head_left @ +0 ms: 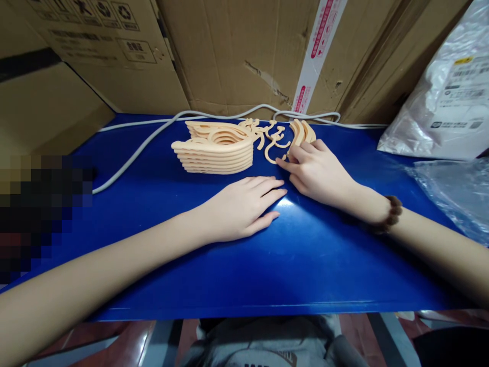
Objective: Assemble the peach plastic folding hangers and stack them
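My left hand (244, 208) lies palm down on the blue tabletop (229, 275), its fingers spread and nothing held. To its upper right, my right hand (315, 171) reaches to a cream plastic hook (272, 157), the index fingertip touching the hook's lower curve. The other fingers of that hand are bent beside curved cream pieces (299, 133); whether they grip anything is hidden. A neat stack of cream plastic hanger parts (217, 155) stands behind my left hand. Between the stack and the curved pieces lie several small loose hooks (252, 127).
A white cable (143, 145) runs along the back of the table. Large cardboard boxes (237, 61) stand behind it. At the right are a white plastic parcel (439, 117) and a clear plastic bag (458, 188). The table's front edge (244, 311) is near my body.
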A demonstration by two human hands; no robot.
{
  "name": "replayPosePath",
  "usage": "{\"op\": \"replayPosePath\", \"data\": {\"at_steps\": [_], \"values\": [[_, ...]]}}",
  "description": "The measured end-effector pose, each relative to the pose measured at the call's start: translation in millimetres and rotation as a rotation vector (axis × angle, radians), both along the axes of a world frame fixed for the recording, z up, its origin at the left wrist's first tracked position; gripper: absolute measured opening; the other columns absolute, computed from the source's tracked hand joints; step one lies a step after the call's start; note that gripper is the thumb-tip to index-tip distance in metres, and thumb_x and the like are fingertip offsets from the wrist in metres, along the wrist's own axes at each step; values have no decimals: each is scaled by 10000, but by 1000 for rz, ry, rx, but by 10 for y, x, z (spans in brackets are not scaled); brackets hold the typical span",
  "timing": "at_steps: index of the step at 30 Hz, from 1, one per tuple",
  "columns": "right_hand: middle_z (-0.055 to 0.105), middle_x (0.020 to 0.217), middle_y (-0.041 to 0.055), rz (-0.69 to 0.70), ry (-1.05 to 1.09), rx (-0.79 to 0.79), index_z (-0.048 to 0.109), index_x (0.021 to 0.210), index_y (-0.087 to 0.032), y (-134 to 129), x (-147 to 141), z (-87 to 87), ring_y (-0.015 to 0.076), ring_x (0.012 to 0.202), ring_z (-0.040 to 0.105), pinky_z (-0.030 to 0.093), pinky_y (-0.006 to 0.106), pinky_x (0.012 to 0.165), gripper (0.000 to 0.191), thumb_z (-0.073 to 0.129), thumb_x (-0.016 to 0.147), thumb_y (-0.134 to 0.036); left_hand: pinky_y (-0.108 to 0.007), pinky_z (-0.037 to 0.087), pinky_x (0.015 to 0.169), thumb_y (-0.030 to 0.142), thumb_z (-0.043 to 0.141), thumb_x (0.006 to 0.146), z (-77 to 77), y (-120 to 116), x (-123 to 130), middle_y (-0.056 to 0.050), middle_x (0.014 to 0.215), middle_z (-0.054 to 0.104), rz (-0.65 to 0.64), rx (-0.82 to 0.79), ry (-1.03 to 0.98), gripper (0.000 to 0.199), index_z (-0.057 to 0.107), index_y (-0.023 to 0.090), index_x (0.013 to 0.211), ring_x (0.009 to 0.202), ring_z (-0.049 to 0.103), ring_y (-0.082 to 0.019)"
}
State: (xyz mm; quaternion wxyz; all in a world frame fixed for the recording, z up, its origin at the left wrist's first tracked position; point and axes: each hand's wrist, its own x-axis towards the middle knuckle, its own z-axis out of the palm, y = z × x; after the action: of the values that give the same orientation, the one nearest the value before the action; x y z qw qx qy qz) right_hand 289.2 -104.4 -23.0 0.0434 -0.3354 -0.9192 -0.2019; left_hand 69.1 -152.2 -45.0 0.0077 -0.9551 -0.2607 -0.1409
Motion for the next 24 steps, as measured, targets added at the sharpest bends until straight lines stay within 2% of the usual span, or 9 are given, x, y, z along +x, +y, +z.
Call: {"op": "replayPosePath", "data": {"at_steps": [4, 8, 10, 14, 17, 19, 22, 24], "values": [[638, 900, 113, 84, 46, -79, 699, 1175, -144, -217, 132, 35, 236, 851, 526, 322, 377, 756, 349, 455, 946, -243, -381, 473, 1019, 310, 398, 1015, 26, -13, 5, -137, 1324, 603, -18, 37, -38, 385, 594, 107, 1278, 1225, 552, -261], [629, 802, 52, 166, 129, -312, 742, 1030, -172, -354, 137, 147, 183, 770, 544, 330, 350, 763, 279, 485, 934, -225, -363, 510, 946, 233, 427, 994, 34, -15, 13, -133, 1231, 647, 21, 111, -87, 326, 629, 86, 1204, 1153, 593, -260], [628, 787, 32, 202, 164, -430, 743, 1022, -187, -402, 111, 198, 167, 759, 548, 338, 340, 776, 267, 496, 923, -203, -359, 527, 902, 228, 425, 997, 27, -14, 15, -125, 1201, 661, 29, 138, -88, 307, 652, 96, 1155, 1109, 617, -256], [645, 786, 26, 260, 188, -526, 744, 1025, -205, -444, 105, 232, 165, 740, 542, 359, 340, 776, 264, 509, 906, -196, -338, 541, 848, 261, 425, 1013, 17, -23, 14, -92, 1155, 686, 2, 166, -59, 283, 668, 135, 1086, 1027, 653, -227], [682, 890, 49, 243, 257, -441, 732, 1036, -213, -373, 173, 207, 193, 837, 585, 385, 360, 810, 271, 484, 927, -209, -319, 538, 836, 218, 443, 1006, 23, -33, 10, -78, 1139, 693, -29, 210, -24, 229, 659, 145, 1030, 997, 662, -214], [686, 1043, 91, 142, 314, -296, 687, 1155, -201, -276, 245, 177, 233, 957, 600, 406, 386, 840, 308, 461, 947, -226, -315, 537, 831, 194, 457, 998, 27, -33, 5, -77, 1132, 695, -41, 218, -8, 196, 647, 148, 1007, 988, 664, -214], [583, 1355, 151, -24, 287, -142, 553, 1345, -164, -115, 359, 115, 311, 1209, 530, 399, 457, 954, 418, 475, 944, -251, -311, 539, 824, 180, 461, 999, 28, -24, -4, -79, 1132, 693, -37, 201, -9, 175, 633, 149, 1005, 990, 663, -214], [523, 1435, 167, -71, 242, -113, 476, 1412, -138, -32, 417, 63, 325, 1319, 467, 363, 490, 1034, 480, 472, 947, -258, -308, 542, 821, 172, 456, 1002, 28, -18, -10, -84, 1136, 692, -42, 200, -11, 177, 630, 140, 1012, 997, 660, -214]]}}
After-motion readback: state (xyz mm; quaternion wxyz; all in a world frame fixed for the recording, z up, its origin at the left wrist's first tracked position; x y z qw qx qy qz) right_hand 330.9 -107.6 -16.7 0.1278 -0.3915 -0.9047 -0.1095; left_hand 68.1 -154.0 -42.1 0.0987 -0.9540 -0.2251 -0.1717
